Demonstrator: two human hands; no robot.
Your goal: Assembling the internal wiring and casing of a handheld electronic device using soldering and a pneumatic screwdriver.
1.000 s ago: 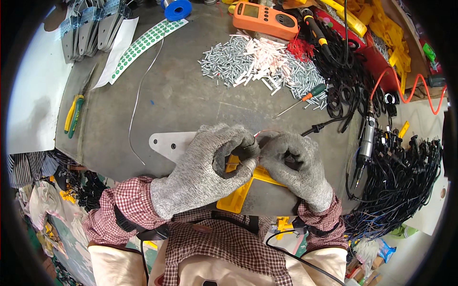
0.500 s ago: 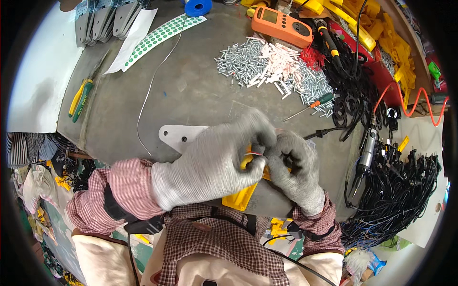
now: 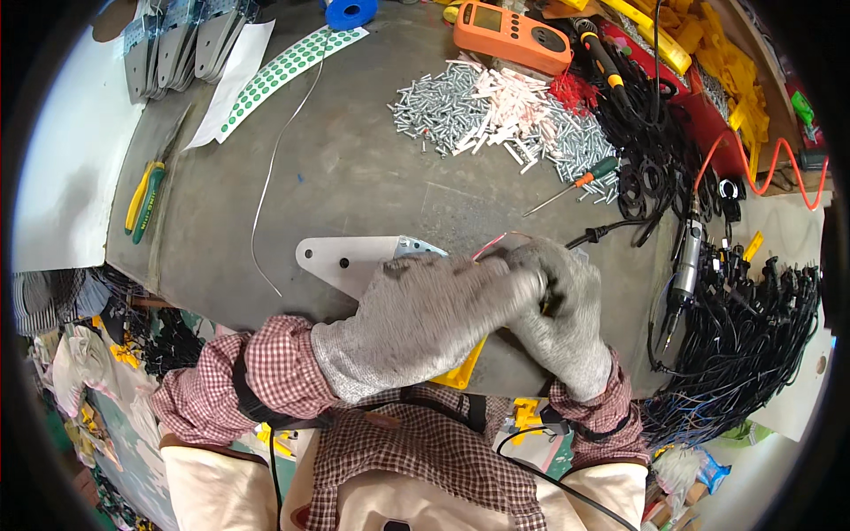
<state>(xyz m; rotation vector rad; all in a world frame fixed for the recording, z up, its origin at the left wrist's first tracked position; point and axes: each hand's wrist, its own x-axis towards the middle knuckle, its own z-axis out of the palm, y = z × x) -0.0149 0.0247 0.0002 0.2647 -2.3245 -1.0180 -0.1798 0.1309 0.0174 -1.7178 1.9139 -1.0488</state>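
My left hand (image 3: 434,310) and my right hand (image 3: 562,310), both in grey knit gloves, meet above the near middle of the bench. A thin red wire (image 3: 492,244) loops up between them, running from behind the left fingers to the right hand. The right fingers are curled closed around it. My left fingers are closed too, slightly blurred, and what they pinch is hidden. Below the hands a yellow plastic part (image 3: 462,366) shows only in part. A grey metal plate with holes (image 3: 341,258) lies partly under my left hand.
Loose screws (image 3: 438,106), whitish plastic pieces (image 3: 509,97) and a screwdriver (image 3: 575,184) lie beyond the hands. An orange meter (image 3: 513,35) sits farther back. Black cables (image 3: 726,345) and an electric screwdriver (image 3: 686,270) are at the right, pliers (image 3: 144,202) and solder wire (image 3: 270,177) at the left.
My left hand has turned over and shifted right against the right hand, uncovering more of the metal plate. The red wire now sticks up above the hands, and less of the yellow part shows.
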